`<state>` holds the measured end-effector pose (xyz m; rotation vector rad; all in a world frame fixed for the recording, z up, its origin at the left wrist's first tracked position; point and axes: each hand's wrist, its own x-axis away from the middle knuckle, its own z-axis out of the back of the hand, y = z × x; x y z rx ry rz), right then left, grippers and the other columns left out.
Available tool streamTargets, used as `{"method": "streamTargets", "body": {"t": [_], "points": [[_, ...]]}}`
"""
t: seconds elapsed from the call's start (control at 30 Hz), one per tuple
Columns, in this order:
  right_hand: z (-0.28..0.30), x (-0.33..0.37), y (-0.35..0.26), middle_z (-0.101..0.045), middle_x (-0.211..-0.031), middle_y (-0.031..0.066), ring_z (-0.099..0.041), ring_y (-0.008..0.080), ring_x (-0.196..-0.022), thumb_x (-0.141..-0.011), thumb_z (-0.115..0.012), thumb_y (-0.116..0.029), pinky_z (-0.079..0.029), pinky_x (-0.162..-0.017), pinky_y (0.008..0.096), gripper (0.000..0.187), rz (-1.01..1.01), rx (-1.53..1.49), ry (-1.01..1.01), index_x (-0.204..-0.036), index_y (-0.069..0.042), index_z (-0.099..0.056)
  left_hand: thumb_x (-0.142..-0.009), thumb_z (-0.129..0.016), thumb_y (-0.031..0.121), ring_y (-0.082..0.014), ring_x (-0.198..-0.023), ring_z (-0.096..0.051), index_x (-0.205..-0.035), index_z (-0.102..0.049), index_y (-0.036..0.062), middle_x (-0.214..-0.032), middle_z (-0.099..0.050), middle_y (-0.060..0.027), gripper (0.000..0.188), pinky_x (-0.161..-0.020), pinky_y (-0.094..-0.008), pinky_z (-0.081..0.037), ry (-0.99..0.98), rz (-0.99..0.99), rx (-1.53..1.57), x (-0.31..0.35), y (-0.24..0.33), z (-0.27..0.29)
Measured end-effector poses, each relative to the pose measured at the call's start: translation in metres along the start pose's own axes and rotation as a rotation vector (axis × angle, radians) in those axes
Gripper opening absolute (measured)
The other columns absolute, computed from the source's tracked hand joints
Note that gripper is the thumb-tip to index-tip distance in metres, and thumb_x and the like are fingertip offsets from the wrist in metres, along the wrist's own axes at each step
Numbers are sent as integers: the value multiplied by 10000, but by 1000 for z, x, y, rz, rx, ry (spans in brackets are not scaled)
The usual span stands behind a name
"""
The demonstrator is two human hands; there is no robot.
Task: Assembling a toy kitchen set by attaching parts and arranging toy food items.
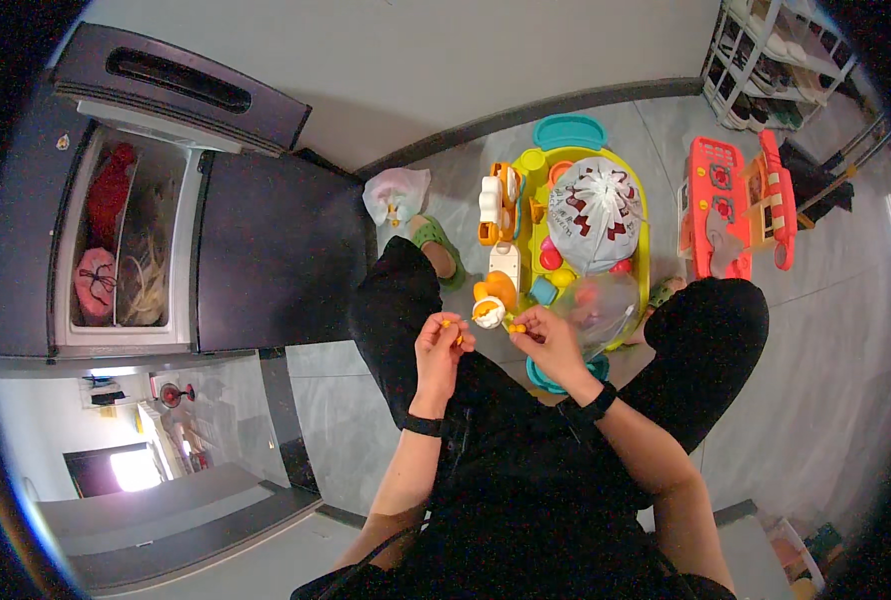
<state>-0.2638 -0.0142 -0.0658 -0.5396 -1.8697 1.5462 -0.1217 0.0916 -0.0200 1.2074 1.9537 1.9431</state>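
My left hand (438, 355) is closed on a small orange-yellow piece (457, 338). Opposite it, my right hand (554, 350) pinches another small yellow piece (518, 328); neither piece shows clearly enough to name. Just beyond and between the hands is a round white-and-orange toy part (489, 312), beside an orange rounded piece (502, 289) and a white toy panel (505, 260). To their right lies a yellow toy tub (643, 210) holding a tied white plastic bag (596, 215), a clear bag (603, 310) and several coloured toy pieces.
A red toy kitchen (718, 190) stands at the right, with a shoe rack (766, 60) beyond. An orange-and-white toy (502, 204) sits left of the tub. A small white bag (398, 192) lies near my left foot. The dark fridge (276, 250) has an open compartment at left.
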Motion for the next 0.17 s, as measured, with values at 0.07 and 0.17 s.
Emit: {"method": "streamTargets", "body": {"t": [0.07,0.17], "points": [[0,0,1,-562,-750,6,-535,55,-677,-771,-649,-24,-423,-599,195,180,-11,-11,-10,-918,-7,-547,-887,-468,48,-101,-668,-532,-894,-539,42,-797,-558,-39,71,-595,-224,-432,-23,-5,30,-1,0,0],[1,0,0,-569,-756,16,-540,58,-678,-773,-648,-27,-429,-607,197,182,-29,-14,-15,-923,-6,-546,-882,-464,46,-126,-728,-558,-945,-520,51,-829,-571,-52,84,-661,-263,-464,-129,-16,13,-7,-7,13]]}}
